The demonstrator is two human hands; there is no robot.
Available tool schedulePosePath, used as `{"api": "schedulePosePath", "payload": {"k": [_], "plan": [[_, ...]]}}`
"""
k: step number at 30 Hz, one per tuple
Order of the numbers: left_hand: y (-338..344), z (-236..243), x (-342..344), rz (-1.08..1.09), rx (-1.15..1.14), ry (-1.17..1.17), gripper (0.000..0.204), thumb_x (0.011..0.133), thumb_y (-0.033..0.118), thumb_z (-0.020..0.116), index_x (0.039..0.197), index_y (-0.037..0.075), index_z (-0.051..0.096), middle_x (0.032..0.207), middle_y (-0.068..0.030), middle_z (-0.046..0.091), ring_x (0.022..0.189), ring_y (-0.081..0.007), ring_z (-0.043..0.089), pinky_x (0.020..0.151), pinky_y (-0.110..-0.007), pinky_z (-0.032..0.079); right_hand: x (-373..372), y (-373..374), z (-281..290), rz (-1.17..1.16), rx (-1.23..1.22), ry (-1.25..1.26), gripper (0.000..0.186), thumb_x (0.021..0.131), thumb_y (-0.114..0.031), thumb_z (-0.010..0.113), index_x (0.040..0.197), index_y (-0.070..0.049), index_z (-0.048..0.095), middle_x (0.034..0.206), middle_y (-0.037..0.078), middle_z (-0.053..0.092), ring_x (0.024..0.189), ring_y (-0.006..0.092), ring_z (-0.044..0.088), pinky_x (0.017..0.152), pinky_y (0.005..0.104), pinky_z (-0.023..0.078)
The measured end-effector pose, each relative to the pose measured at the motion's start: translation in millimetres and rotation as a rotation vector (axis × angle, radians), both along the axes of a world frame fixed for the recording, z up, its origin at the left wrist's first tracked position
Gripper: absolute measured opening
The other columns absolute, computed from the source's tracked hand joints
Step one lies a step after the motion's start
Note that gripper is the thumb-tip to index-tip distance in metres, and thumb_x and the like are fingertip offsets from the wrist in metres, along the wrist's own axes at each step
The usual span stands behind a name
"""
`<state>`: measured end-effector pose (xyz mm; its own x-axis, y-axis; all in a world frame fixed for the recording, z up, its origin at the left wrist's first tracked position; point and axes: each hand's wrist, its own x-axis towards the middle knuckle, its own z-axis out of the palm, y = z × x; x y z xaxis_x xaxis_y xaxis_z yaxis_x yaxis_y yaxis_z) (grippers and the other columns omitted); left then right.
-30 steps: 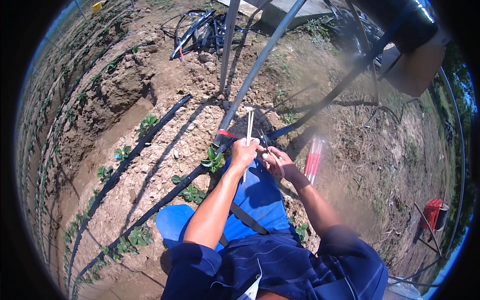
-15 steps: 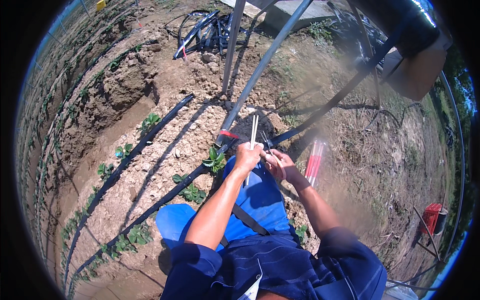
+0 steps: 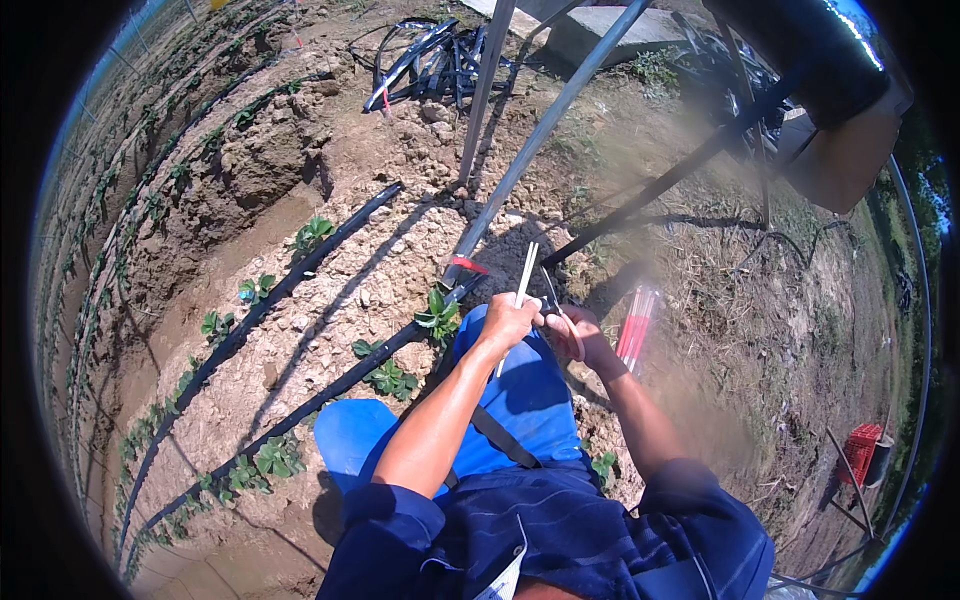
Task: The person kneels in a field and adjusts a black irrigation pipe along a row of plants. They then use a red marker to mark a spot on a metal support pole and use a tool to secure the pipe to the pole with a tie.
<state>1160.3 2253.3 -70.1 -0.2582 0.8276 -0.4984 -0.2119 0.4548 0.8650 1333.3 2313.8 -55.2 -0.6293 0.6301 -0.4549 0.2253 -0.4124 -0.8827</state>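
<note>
My left hand (image 3: pixel 508 322) is closed around a few thin pale sticks (image 3: pixel 527 268), whose upper ends stick out past the fingers and whose lower ends show below the palm. Right beside it, my right hand (image 3: pixel 583 337) grips scissors (image 3: pixel 574 336) with a pinkish handle loop; their dark blades point up and away. The fingertips of both hands meet, and whatever is between them is too small to make out. Both hands are above my blue-covered knee (image 3: pixel 530 385). Just beyond lies a black hose (image 3: pixel 365 368), near a metal pole (image 3: pixel 545 125) with red tape (image 3: pixel 468 265).
On the ground to the right is a clear packet of red-and-white sticks (image 3: pixel 636 328). Green plants (image 3: pixel 437 315) grow along the hoses. A second black hose (image 3: pixel 300 270) runs left. Black strips (image 3: pixel 440 65) are heaped at the back; a red crate (image 3: pixel 860 452) stands far right.
The scissor blades, spread apart before, now look closer together. Both hands stay close together over the knee. The whole view has shifted slightly.
</note>
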Motion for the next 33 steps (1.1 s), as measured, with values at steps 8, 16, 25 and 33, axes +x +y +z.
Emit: {"api": "schedulePosePath", "payload": {"k": [8, 16, 25, 33], "plan": [[-59.5, 10.2, -4.9, 0.018, 0.037, 0.101, 0.024, 0.090, 0.015, 0.062, 0.108, 0.001, 0.068, 0.072, -0.0063, 0.071, 0.058, -0.0082, 0.058, 0.054, -0.027, 0.047, 57.5, -2.5, -99.6, 0.071, 0.796, -0.780, 0.038, 0.082, -0.031, 0.069, 0.103, 0.002, 0.064, 0.087, 0.026, 0.069, 0.084, 0.0455, 0.067, 0.074, 0.0492, 0.054], [-119.9, 20.2, -7.6, 0.215, 0.119, -0.115, 0.029, 0.095, 0.011, 0.058, 0.121, 0.000, 0.064, 0.072, -0.0024, 0.067, 0.051, -0.0014, 0.045, 0.046, -0.020, 0.036, 49.2, -21.2, -66.1, -0.003, 0.780, -0.693, 0.031, 0.091, -0.028, 0.063, 0.104, 0.000, 0.070, 0.088, 0.023, 0.071, 0.087, 0.0350, 0.071, 0.075, 0.0391, 0.056], [-148.1, 38.1, 12.6, 0.272, 0.346, -0.159, 0.016, 0.097, 0.009, 0.058, 0.113, 0.005, 0.058, 0.076, -0.0011, 0.064, 0.056, -0.0011, 0.046, 0.048, -0.019, 0.038, -41.2, -87.4, 28.6, 0.118, -0.004, 0.133, 0.030, 0.093, -0.026, 0.070, 0.109, -0.001, 0.067, 0.084, 0.001, 0.065, 0.068, 0.0066, 0.056, 0.059, 0.0223, 0.046], [-175.9, 31.5, 2.0, 0.296, 0.297, 0.032, 0.034, 0.099, 0.017, 0.059, 0.128, 0.002, 0.053, 0.074, -0.0007, 0.063, 0.057, -0.0025, 0.044, 0.051, -0.020, 0.037, -31.2, -90.9, 25.1, -0.105, 0.132, 0.096, 0.016, 0.093, -0.014, 0.067, 0.103, -0.002, 0.064, 0.079, 0.000, 0.063, 0.064, 0.0078, 0.056, 0.057, 0.0239, 0.047]]}}
